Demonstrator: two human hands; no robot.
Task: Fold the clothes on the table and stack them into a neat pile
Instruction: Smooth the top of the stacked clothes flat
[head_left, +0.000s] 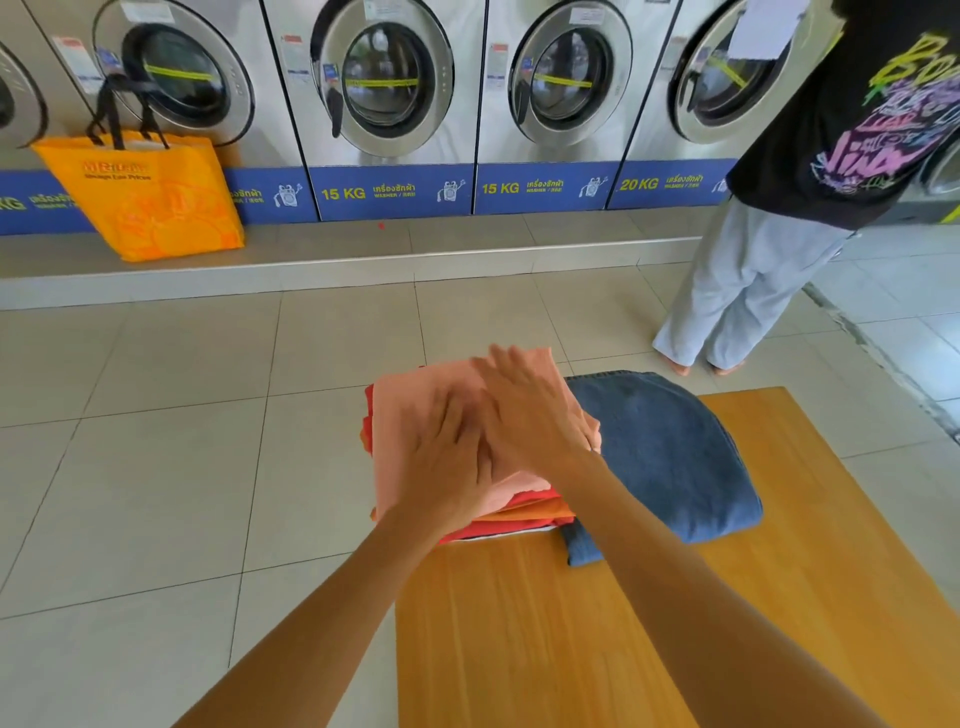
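A row of washing machines (384, 83) lined the tiled room beyond the wooden tabletop (597, 623). At its far left corner sat the folded pile (415, 415), folded jeans (670, 447) touching its right side. The left hand (447, 467) and right hand (524, 410) pressed flat on the pile's peach top, fingers (493, 364) straight, gripping nothing.

A wooden table (649, 623) carries two bundles at its far end. Under both hands lies a stack of folded clothes (514, 514), its red and orange layers showing at the near edge, set at the table's far left corner. Just right of the hands, touching the stack, rests a folded blue denim garment (670, 452). The tabletop nearer than the hands shows bare wood grain.
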